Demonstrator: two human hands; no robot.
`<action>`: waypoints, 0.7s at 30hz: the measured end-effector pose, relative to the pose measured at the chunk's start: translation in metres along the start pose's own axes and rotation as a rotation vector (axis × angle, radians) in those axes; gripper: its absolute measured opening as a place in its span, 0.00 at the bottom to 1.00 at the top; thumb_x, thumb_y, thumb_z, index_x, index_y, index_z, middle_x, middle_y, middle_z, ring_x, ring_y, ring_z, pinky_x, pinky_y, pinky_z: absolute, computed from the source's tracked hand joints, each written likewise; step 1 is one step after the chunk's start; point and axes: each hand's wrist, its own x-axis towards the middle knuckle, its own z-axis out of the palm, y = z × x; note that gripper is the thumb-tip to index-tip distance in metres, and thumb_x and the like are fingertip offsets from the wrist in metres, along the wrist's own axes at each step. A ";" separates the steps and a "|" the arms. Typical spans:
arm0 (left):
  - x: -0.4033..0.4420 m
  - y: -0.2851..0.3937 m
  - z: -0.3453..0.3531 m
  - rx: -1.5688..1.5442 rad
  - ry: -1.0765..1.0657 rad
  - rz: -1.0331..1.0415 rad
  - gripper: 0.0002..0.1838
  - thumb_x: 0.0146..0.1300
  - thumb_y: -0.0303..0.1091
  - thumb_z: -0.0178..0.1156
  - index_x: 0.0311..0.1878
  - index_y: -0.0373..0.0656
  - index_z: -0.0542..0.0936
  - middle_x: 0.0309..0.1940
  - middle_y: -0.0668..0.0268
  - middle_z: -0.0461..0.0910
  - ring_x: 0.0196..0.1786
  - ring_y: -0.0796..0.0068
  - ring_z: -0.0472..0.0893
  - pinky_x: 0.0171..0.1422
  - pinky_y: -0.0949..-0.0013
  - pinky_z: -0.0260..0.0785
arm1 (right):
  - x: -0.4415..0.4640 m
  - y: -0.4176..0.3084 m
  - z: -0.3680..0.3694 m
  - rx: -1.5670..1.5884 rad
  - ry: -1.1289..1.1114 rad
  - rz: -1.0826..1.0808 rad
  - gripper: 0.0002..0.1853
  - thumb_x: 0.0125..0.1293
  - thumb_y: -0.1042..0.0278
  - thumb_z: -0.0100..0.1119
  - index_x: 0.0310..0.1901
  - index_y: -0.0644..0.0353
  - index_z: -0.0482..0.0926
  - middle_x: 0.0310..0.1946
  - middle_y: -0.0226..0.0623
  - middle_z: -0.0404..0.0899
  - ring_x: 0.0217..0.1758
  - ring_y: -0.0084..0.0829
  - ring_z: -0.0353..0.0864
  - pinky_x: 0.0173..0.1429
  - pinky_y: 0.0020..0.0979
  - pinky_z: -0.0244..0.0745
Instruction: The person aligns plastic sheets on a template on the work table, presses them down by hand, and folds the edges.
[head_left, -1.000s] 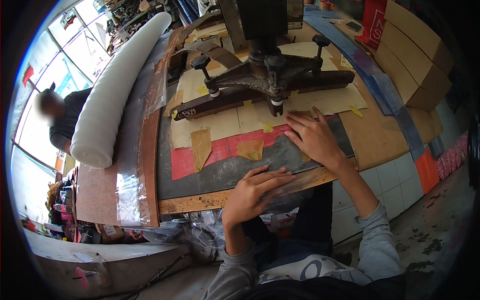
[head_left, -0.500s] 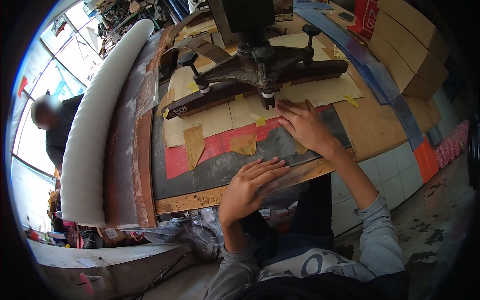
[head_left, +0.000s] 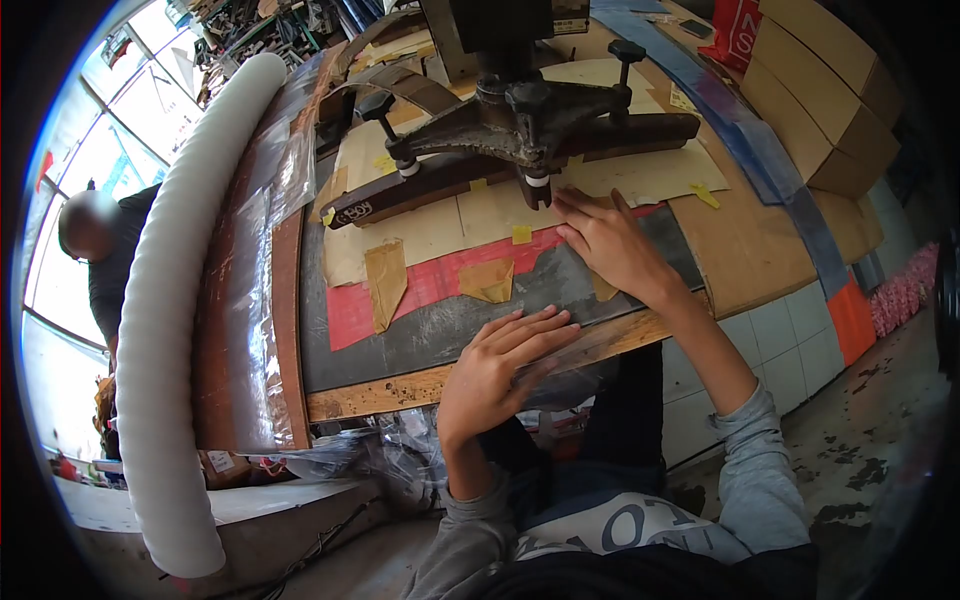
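My left hand (head_left: 495,365) lies with its fingers stretched out near the front edge of the dark board (head_left: 425,350); a clear plastic film shows beneath it. Farther in, my right hand (head_left: 612,243) rests flat, fingers extended, across the red strip (head_left: 425,285) and the cream sheet (head_left: 400,220). Its fingertips are close to the lower tip of a black metal press head (head_left: 520,140), which carries a long dark bar (head_left: 630,140). Brown tape pieces (head_left: 487,281) and yellow tape bits lie on the red strip and sheet. Neither hand appears to hold anything.
A long white foam roll (head_left: 170,330) slants along the left side, beside plastic film (head_left: 255,330) over a brown surface. A person (head_left: 115,250) is behind the roll. Cardboard boxes (head_left: 820,100) and a blue plastic strip (head_left: 740,150) are at right.
The white roll has shifted toward the lower left, its near end now hanging lower. The plastic film beside it shows more glare and folds. My hands have barely moved.
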 end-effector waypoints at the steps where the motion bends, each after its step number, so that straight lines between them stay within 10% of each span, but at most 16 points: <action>1: 0.000 0.000 0.000 0.001 0.000 0.000 0.21 0.64 0.33 0.58 0.60 0.47 0.78 0.61 0.64 0.77 0.69 0.60 0.71 0.72 0.52 0.59 | 0.000 0.000 0.000 0.000 -0.008 0.002 0.21 0.72 0.60 0.50 0.61 0.62 0.73 0.64 0.38 0.73 0.66 0.37 0.72 0.70 0.58 0.60; 21: -0.001 0.001 0.001 0.031 0.027 -0.014 0.20 0.65 0.35 0.59 0.61 0.50 0.78 0.61 0.64 0.77 0.68 0.63 0.72 0.72 0.53 0.61 | 0.004 0.000 0.000 0.072 0.006 0.021 0.19 0.70 0.62 0.54 0.58 0.63 0.77 0.62 0.40 0.74 0.68 0.37 0.69 0.70 0.54 0.58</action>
